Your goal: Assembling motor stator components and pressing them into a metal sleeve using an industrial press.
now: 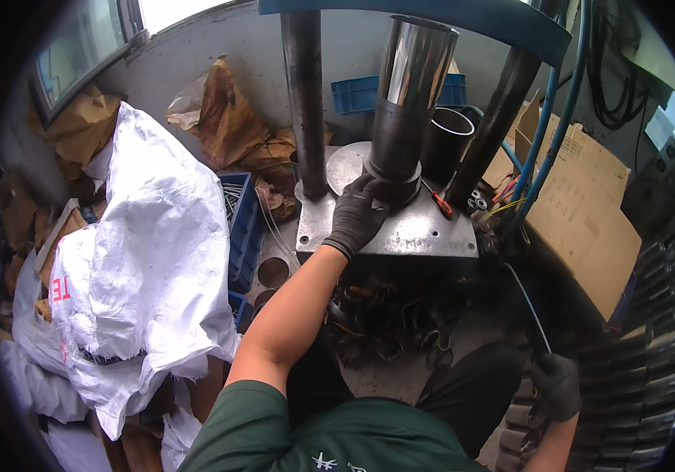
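At upper centre, the left hand [357, 214] touches the metal cylinder [408, 102] low down, grip unclear; bare plate [400, 237] reaches the front edge. Lower right, the right hand [555, 385] clamps 1 thin rod [528, 303].

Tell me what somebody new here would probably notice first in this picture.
Probably the big white sack, its bright, crumpled bulk filling much of the left side. Next might be the tall metal cylinder, mirror-bright at its top, standing upright at upper centre with the gloved left hand at its foot. At lower right, the gloved right hand holds a thin rod.
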`<state>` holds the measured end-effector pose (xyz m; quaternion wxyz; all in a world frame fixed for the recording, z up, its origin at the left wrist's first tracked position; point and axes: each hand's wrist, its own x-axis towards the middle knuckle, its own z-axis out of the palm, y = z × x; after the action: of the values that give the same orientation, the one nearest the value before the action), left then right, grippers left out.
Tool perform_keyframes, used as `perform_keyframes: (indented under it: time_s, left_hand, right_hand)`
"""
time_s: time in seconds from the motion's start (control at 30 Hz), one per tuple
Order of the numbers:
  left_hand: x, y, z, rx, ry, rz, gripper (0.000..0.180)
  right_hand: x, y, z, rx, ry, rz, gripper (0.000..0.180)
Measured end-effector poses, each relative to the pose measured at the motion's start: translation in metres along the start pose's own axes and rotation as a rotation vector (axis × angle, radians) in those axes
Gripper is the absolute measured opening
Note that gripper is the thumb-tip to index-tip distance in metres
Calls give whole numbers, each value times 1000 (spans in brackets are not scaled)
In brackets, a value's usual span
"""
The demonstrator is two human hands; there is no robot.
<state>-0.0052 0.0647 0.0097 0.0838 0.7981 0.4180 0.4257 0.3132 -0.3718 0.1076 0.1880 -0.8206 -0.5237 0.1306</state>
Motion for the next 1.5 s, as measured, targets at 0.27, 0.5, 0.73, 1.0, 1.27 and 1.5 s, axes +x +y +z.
perform_keyframes:
  time_s: [0.27, 0.5, 0.73, 1.0, 1.27, 1.5]
  left_hand:
    - [2, 18, 15, 40, -161, -39, 91]
    - [5, 14, 25, 44, -172, -66, 90]
    - [6, 11, 26, 41, -155, -30, 89]
    - [6, 13, 28, 51, -100, -10, 85]
    - [8, 18, 22, 83, -224, -46, 87]
    - [8, 15, 27, 103, -205, -14, 84]
  right_hand:
    - [-1, 21, 10, 246, 34, 101, 16]
    - [-2, 10, 10, 357, 72, 153, 11]
    - [1, -17, 4, 458, 31, 175, 6]
    - [112, -38, -70, -113, 568, -295, 18]
    - [191, -65, -110, -215, 600, -278, 16]
    - [61, -5, -57, 281, -263, -34, 27]
